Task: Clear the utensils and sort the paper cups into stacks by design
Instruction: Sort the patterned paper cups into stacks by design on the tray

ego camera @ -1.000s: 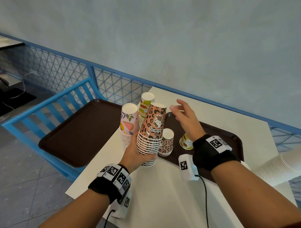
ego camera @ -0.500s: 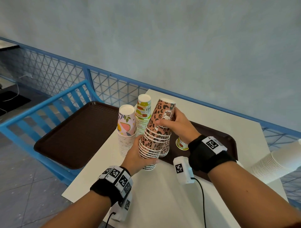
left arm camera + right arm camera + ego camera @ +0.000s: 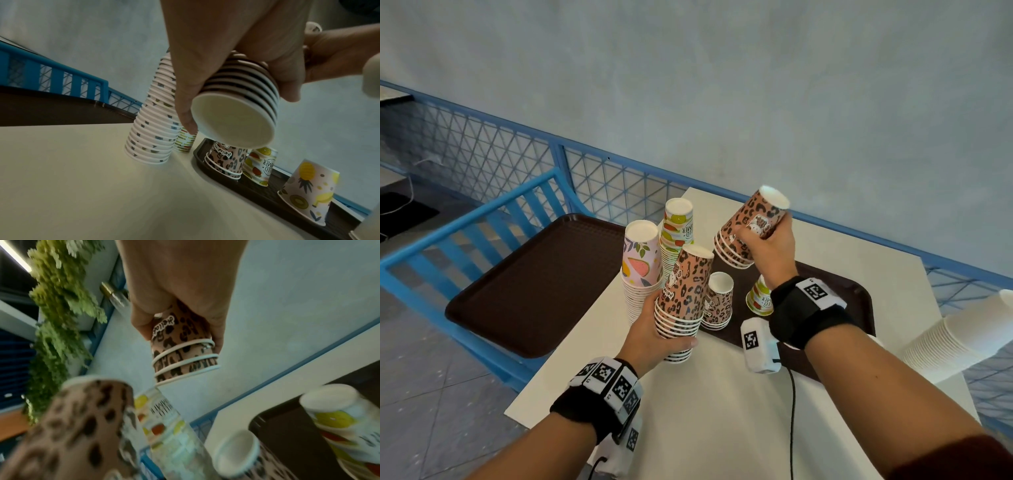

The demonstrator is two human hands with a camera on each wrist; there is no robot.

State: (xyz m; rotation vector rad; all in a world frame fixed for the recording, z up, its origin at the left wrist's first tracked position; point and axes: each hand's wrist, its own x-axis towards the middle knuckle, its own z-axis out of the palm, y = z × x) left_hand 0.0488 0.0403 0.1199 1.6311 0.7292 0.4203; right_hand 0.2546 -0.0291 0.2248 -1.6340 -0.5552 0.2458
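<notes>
My left hand [image 3: 654, 337] grips an upside-down stack of leopard-print cups [image 3: 685, 294] by its lower rims, lifted off the white table [image 3: 722, 418]; the left wrist view shows its open mouth [image 3: 232, 120] in the air. My right hand [image 3: 767, 245] holds a short stack of leopard-print cups [image 3: 751, 226] tilted above the brown tray [image 3: 859, 301]; the right wrist view shows these cups [image 3: 183, 345] in my fingers. A small leopard stack [image 3: 719, 301] and a fruit cup [image 3: 760, 296] stand on the tray. A pink fruit-print stack [image 3: 642, 270] and a Hello Summer stack [image 3: 678, 229] stand on the table.
A second brown tray [image 3: 534, 281] lies on a blue bench at the left. A long stack of white cups [image 3: 969, 335] lies on its side at the right edge. A pineapple cup [image 3: 310, 190] stands on the tray. A blue mesh railing [image 3: 602, 178] runs behind the table.
My right hand closed on the top cups of the leopard stack, pulled them off and lifted them up and to the right. My left hand kept holding the lower cups.
</notes>
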